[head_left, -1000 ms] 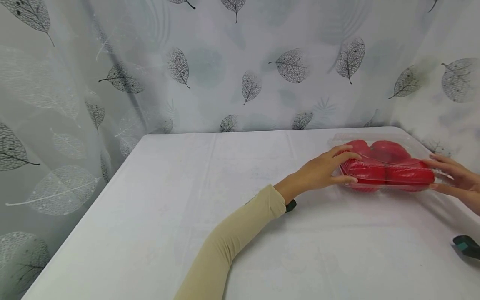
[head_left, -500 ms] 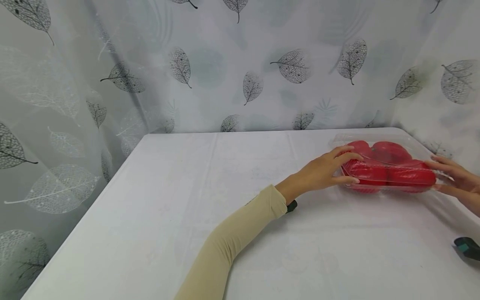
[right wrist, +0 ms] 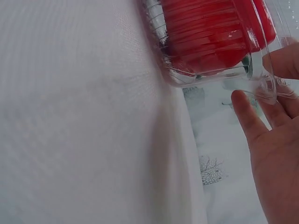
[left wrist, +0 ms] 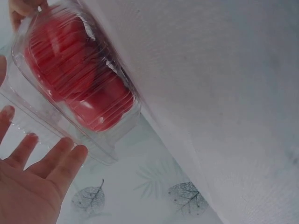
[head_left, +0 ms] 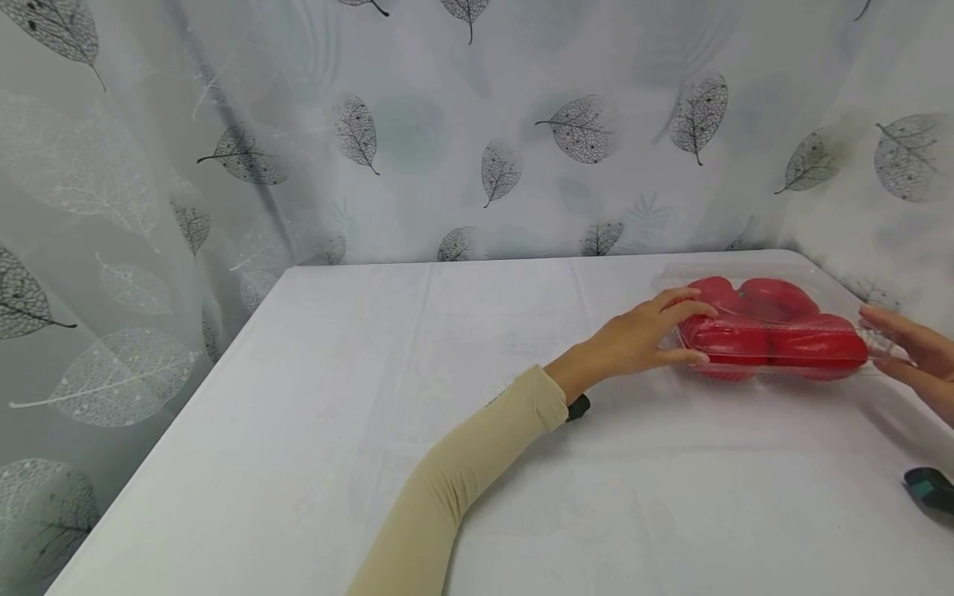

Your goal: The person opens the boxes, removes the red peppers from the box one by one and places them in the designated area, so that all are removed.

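Note:
A clear plastic clamshell box (head_left: 771, 370) with several glossy red, tomato- or pepper-like pieces (head_left: 778, 300) inside rests at the table's far right corner. A small green bit shows among them in the right wrist view. At the box's left end my left hand (head_left: 633, 335) reaches with fingertips and thumb at its side. In the left wrist view the fingers of the left hand (left wrist: 37, 182) look spread and fairly straight by the plastic rim (left wrist: 98, 149). On the opposite end, thumb and fingers of my right hand (right wrist: 280, 154) stand apart around the projecting plastic edge (right wrist: 268, 93).
The box stands on a white-covered table (head_left: 477, 331), near its back right edge. A curtain (head_left: 425, 124) with leaf prints hangs behind and at both sides. Dark devices (head_left: 932, 488) sit at the wrists.
My right hand has drawn slightly right, its fingertips coming away from over the red contents towards the box's outer edge. The left hand and the box look nearly still.

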{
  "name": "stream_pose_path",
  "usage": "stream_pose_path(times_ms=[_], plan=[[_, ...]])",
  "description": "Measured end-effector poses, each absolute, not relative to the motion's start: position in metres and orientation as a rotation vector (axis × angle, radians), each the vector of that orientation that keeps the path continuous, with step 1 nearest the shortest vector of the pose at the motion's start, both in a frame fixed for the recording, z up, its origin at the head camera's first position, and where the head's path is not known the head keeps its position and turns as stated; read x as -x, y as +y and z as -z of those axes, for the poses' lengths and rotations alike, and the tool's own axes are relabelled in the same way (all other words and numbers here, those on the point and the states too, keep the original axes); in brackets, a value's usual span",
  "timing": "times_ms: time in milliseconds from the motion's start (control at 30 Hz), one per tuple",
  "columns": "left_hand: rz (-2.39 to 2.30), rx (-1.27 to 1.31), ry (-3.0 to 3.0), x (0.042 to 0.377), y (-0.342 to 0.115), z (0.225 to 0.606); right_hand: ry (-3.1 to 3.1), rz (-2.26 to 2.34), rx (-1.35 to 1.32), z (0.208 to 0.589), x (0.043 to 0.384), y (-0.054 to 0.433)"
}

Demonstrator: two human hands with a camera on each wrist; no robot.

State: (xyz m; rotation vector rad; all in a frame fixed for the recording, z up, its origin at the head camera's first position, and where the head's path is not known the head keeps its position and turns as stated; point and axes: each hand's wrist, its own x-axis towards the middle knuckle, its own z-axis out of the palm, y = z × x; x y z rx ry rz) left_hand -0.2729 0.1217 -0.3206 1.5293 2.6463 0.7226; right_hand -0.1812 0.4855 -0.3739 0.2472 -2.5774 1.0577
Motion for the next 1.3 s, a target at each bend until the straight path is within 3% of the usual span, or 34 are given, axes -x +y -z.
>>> stream_pose_path(times_ms=[967, 1300], plan=[[-0.664, -1.521, 2.753, 0.2758, 0.1196, 0.3249, -2.499, -1.159, -0.163, 0.3785, 0.1841, 0.4886], [-0.720, -1.391, 2.740, 0.2779, 0.1185, 0.3263, -2.528, -1.160, -0.140, 0.3795, 0.1855, 0.4925]])
